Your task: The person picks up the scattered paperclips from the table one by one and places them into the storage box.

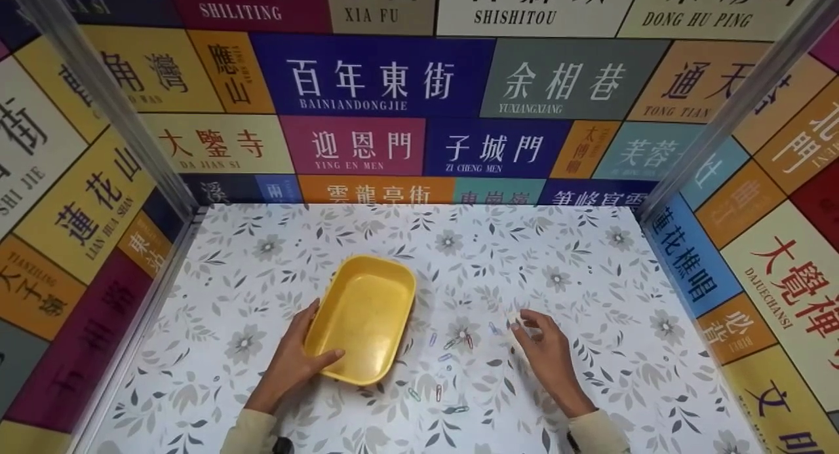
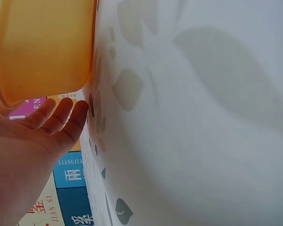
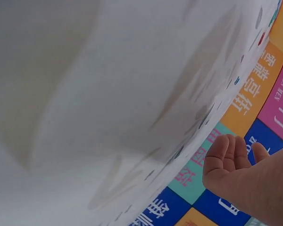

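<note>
On the flower-patterned table (image 1: 590,257), seen from the head camera, a yellow plastic tub (image 1: 362,316) sits tilted, and the left hand (image 1: 296,359) curls round its near-left edge, thumb hooked over the rim, which seems to steady it. Just right of the tub, coloured paper clips (image 1: 452,342) lie scattered. The right hand (image 1: 547,352) rests beyond them, its fingertips drawn together as if pinching something small and pale; what it is I cannot tell. Panels printed with street names wall in the table.

From the left wrist, the left hand (image 2: 23,150) shows fingers close together and lightly bent beneath the tub (image 2: 42,47), whose wall meets the table (image 2: 203,141).

From the right wrist, the right hand (image 3: 245,174) has its fingers curled inward and touching; anything between them is hidden. The table (image 3: 108,94) fills the rest.
</note>
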`<state>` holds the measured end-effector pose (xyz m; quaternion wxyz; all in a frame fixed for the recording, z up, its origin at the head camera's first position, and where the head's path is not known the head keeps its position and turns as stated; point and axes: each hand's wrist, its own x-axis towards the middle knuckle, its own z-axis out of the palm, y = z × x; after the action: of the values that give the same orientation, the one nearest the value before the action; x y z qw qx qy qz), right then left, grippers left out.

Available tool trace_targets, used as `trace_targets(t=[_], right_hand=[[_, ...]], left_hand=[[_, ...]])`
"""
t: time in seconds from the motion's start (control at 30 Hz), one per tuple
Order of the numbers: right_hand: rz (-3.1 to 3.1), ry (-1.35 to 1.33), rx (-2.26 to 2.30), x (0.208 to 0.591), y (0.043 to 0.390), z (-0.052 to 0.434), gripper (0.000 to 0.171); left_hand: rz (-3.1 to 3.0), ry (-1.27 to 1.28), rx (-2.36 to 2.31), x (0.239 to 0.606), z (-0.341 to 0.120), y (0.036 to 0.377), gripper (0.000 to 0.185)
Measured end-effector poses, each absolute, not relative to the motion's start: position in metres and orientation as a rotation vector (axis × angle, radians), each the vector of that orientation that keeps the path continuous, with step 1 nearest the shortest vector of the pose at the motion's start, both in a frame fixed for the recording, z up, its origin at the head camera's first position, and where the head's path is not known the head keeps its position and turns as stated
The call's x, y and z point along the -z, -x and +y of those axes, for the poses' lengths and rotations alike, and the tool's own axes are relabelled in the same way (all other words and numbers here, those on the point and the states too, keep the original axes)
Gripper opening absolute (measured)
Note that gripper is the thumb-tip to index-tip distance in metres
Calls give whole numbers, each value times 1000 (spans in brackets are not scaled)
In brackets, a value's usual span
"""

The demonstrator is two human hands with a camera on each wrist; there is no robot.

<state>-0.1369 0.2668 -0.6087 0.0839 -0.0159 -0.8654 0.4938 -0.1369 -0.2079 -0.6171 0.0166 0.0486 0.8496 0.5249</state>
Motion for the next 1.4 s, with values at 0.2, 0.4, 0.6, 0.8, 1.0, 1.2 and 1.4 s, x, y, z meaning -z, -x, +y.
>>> trace_targets(t=[0.2, 0.4, 0.6, 0.8, 1.0, 1.2, 1.4], right_hand=[[-2588, 189, -1567, 609, 142, 277, 41], [-2591, 240, -1660, 611, 148, 288, 40], [-2516, 271, -1825, 615, 153, 297, 36], [-2557, 180, -1856, 625, 154, 307, 35], [-2570, 79, -1795, 627, 154, 308, 29], [-2562, -43, -1758, 630, 157, 306, 24], [-2604, -9, -1630, 632, 162, 300, 20]], left_hand=[[2645, -170, -1612, 619, -208, 136, 114], [2619, -194, -1614, 620, -208, 133, 117], [2578, -180, -1602, 619, -207, 133, 122], [2537, -190, -1606, 617, -209, 132, 128], [2538, -268, -1607, 618, -213, 130, 135], [2499, -303, -1630, 619, -216, 129, 144], [2483, -287, -1631, 617, -213, 126, 143]])
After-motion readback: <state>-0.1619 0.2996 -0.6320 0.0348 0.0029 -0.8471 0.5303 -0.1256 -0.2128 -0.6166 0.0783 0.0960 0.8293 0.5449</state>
